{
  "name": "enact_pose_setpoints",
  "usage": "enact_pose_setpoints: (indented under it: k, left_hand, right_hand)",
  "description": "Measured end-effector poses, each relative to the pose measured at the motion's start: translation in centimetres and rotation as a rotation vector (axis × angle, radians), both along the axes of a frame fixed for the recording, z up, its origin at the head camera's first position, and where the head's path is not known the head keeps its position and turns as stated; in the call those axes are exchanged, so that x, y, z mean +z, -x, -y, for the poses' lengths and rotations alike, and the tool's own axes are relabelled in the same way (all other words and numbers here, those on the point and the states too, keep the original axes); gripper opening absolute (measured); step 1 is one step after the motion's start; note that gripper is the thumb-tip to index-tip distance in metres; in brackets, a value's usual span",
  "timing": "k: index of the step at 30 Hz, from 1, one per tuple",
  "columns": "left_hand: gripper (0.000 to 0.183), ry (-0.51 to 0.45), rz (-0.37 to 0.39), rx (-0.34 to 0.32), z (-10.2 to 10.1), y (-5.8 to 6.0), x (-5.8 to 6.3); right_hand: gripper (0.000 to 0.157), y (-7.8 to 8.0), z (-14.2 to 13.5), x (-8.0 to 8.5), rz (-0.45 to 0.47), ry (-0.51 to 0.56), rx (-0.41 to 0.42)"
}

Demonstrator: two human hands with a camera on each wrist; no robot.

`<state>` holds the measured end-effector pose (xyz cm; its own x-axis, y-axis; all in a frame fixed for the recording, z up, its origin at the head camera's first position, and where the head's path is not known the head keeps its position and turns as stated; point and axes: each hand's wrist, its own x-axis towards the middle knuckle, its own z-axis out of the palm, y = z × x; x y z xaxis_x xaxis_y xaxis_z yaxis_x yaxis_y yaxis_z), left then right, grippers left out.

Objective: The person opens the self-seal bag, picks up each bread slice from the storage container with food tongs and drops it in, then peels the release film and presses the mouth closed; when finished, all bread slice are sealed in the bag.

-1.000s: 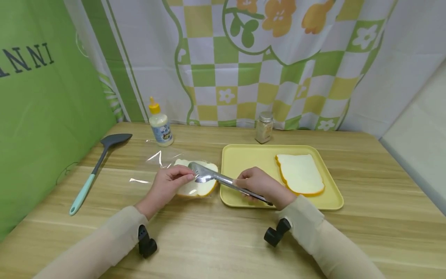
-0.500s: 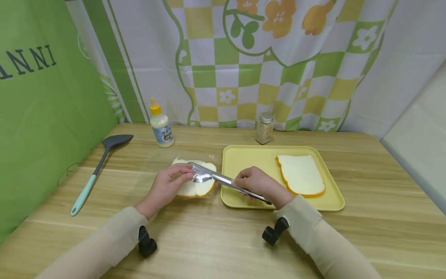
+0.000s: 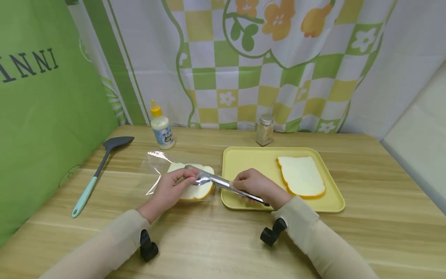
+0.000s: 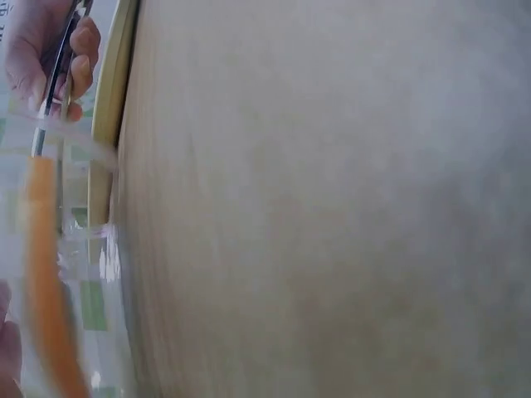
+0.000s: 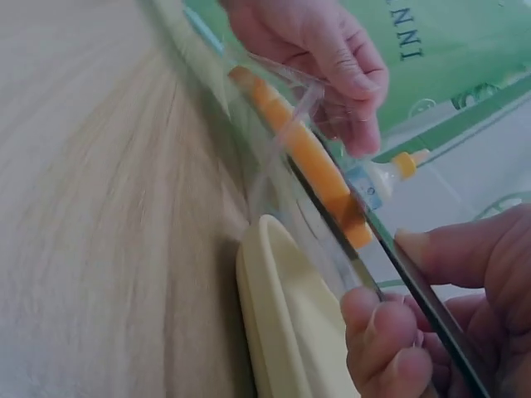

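In the head view, my left hand (image 3: 170, 188) pinches the edge of a clear plastic bag (image 3: 149, 174) around a slice of bread (image 3: 195, 193) left of the yellow tray. My right hand (image 3: 257, 186) grips metal tongs (image 3: 221, 181), thumb on one arm and fingers on the other. The tongs' tips lie over and under the bread slice; the right wrist view shows its orange crust (image 5: 311, 162) between them. Film stretches across my left hand (image 5: 332, 66) there. The left wrist view catches the blurred crust (image 4: 48, 274) and my right hand (image 4: 54, 58) on the tongs.
A second bread slice (image 3: 301, 176) lies on the right half of the yellow tray (image 3: 244, 155). Behind stand a yellow-capped squeeze bottle (image 3: 162, 133) and a glass jar (image 3: 265, 131). At left lies a turner (image 3: 84, 197) with a mint handle. A checked curtain (image 3: 203, 77) closes the back.
The bagged slice and the tongs' tips have shifted slightly left. The plastic bag has moved and now spreads and glints left of my left hand. Both hands keep their holds.
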<state>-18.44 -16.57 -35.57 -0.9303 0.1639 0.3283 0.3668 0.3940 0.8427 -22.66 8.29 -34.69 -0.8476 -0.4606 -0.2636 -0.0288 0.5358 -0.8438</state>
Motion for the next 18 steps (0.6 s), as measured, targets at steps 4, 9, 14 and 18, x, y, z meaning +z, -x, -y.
enact_pose_setpoints:
  k: [4, 9, 14, 18]
  left_hand:
    - [0.012, -0.023, 0.003, -0.011, 0.0, -0.1, -0.1]
    - [0.013, -0.037, 0.004, -0.018, -0.1, -0.1, -0.2]
    - [0.012, -0.050, -0.005, -0.028, -0.1, -0.1, -0.2]
    - [0.014, -0.055, 0.008, -0.044, 0.0, -0.1, -0.2]
  right_hand:
    - [0.021, 0.0, 0.4, 0.1, 0.005, -0.003, -0.006]
    - [0.022, 0.1, 0.8, 0.1, 0.023, 0.001, -0.013]
    - [0.021, 0.2, 1.1, 0.0, 0.040, 0.016, -0.020]
    - [0.021, 0.1, 1.3, -0.1, 0.053, 0.017, -0.019]
